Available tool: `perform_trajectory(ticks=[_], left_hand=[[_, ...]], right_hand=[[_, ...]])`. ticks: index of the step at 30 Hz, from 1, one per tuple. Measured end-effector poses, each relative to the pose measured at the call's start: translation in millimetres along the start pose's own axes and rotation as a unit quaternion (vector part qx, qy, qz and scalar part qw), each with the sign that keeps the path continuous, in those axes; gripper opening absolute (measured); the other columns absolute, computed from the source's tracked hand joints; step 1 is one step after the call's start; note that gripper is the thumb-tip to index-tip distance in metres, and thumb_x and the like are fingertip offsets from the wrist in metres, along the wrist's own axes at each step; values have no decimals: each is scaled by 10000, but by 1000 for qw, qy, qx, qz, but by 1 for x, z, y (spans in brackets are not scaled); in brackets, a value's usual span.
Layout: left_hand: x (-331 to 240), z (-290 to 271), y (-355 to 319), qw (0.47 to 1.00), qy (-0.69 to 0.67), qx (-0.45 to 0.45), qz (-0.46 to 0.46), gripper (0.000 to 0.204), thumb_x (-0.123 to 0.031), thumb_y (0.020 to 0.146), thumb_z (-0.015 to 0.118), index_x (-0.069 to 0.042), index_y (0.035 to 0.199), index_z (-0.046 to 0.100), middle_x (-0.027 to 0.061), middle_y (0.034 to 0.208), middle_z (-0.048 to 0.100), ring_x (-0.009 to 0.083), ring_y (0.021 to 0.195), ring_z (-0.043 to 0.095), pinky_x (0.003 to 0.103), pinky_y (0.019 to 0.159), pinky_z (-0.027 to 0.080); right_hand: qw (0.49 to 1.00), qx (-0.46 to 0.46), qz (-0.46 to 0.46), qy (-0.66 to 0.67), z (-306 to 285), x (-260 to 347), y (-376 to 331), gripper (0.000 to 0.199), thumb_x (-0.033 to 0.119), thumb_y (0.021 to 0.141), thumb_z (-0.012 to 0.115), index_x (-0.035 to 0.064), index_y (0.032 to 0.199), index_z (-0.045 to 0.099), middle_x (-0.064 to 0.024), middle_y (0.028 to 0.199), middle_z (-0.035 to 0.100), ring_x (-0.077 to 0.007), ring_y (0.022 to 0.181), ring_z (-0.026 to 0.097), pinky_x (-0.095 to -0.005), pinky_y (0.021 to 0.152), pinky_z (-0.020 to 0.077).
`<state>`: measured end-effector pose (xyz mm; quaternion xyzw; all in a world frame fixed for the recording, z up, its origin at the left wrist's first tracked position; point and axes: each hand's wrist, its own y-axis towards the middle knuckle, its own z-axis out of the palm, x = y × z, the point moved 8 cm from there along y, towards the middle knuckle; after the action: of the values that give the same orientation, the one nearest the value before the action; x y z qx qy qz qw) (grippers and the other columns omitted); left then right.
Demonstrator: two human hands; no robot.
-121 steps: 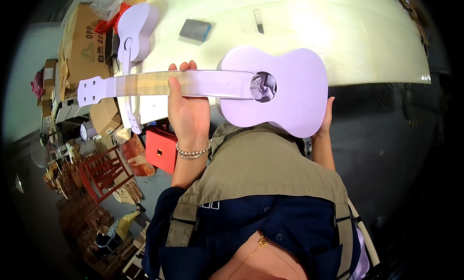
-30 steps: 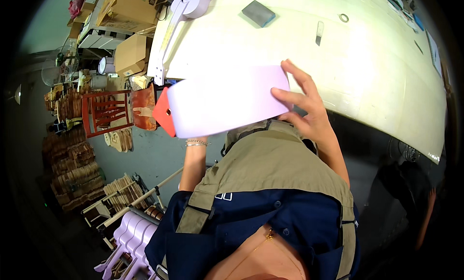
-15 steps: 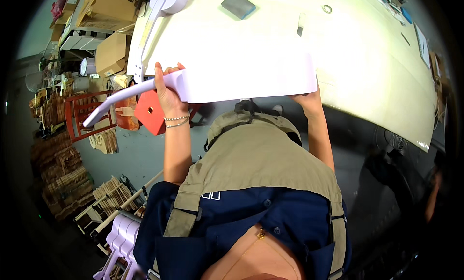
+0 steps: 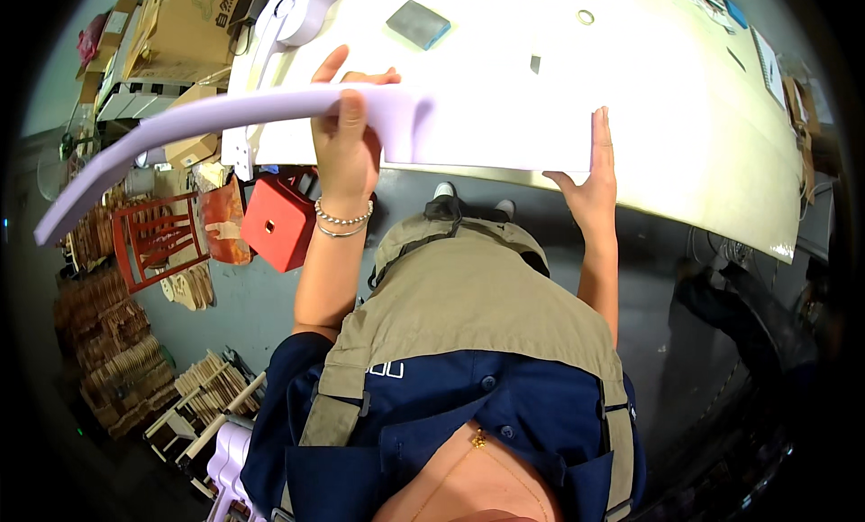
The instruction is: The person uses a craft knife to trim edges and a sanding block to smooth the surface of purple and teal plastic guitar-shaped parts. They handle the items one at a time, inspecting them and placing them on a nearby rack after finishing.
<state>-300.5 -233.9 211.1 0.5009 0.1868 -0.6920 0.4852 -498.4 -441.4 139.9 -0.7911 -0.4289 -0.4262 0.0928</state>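
Note:
A pale lilac guitar point(image 4: 396, 121) is held on edge over the near side of the table, its neck pointing left and its body to the right. Around the neck, close to the body, my left hand point(image 4: 347, 161) is closed, thumb on the near side. My right hand point(image 4: 593, 184) braces the body's far right end, with its thumb low and its fingers straight up along the end. Glare washes out most of the body, so its outline against the white tabletop is faint.
On the white table point(image 4: 703, 152) lie another lilac guitar point(image 4: 302, 17), a grey sanding block point(image 4: 419, 24), a small ring point(image 4: 586, 17) and a small dark flat piece point(image 4: 535, 64). A red stool point(image 4: 277, 223), a red chair point(image 4: 158, 238) and stacked wooden parts stand left. Cardboard boxes point(image 4: 185, 35) sit behind.
The guitar has turned, its neck swinging up and nearer to me. My left hand has moved right and now wraps the neck; more of my right hand's fingers show.

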Motion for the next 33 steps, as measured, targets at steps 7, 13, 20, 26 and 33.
perform_trajectory(ticks=[7, 13, 20, 26, 33], left_hand=[[11, 92, 12, 982, 29, 185, -35, 525, -184, 904, 590, 10, 1320, 337, 159, 1031, 636, 218, 1031, 604, 315, 888, 466], [16, 103, 20, 967, 85, 237, -34, 526, -162, 883, 620, 29, 1305, 370, 158, 1036, 637, 201, 1024, 608, 294, 871, 472], [22, 29, 45, 984, 20, 157, -83, 399, -102, 877, 567, 82, 1222, 484, 231, 1191, 558, 340, 1070, 582, 402, 932, 482], [57, -94, 33, 978, -10, -114, -176, 531, -332, 886, 558, 34, 1257, 461, 184, 1176, 563, 215, 1022, 573, 320, 932, 454], [65, -118, 13, 961, -17, -171, -218, 477, -350, 930, 519, 36, 1211, 505, 107, 1084, 582, 170, 963, 585, 304, 871, 497]], right_hand=[[996, 17, -44, -76, -3, 37, 3, 1014, 248, 590, 825, 21, 1409, 272, -167, 1443, 319, -369, 1359, 231, -560, 1077, 177], [996, 11, -37, -76, -6, 24, 2, 1006, 335, 633, 791, 41, 1426, 246, -182, 1432, 338, -356, 1358, 248, -593, 1071, 120], [992, -44, 118, -25, -6, -73, -17, 750, 494, 814, 621, 24, 1352, 393, -206, 1422, 341, -345, 1342, 284, -544, 1083, 154], [865, 44, 227, 445, 46, -51, -47, 839, 698, 873, 191, 83, 1441, 241, -125, 1463, 284, -271, 1353, 257, -414, 1068, 242], [869, 49, 244, 428, 40, -33, -52, 891, 735, 840, 79, 107, 1460, 202, -86, 1441, 326, -239, 1299, 329, -382, 992, 319]])
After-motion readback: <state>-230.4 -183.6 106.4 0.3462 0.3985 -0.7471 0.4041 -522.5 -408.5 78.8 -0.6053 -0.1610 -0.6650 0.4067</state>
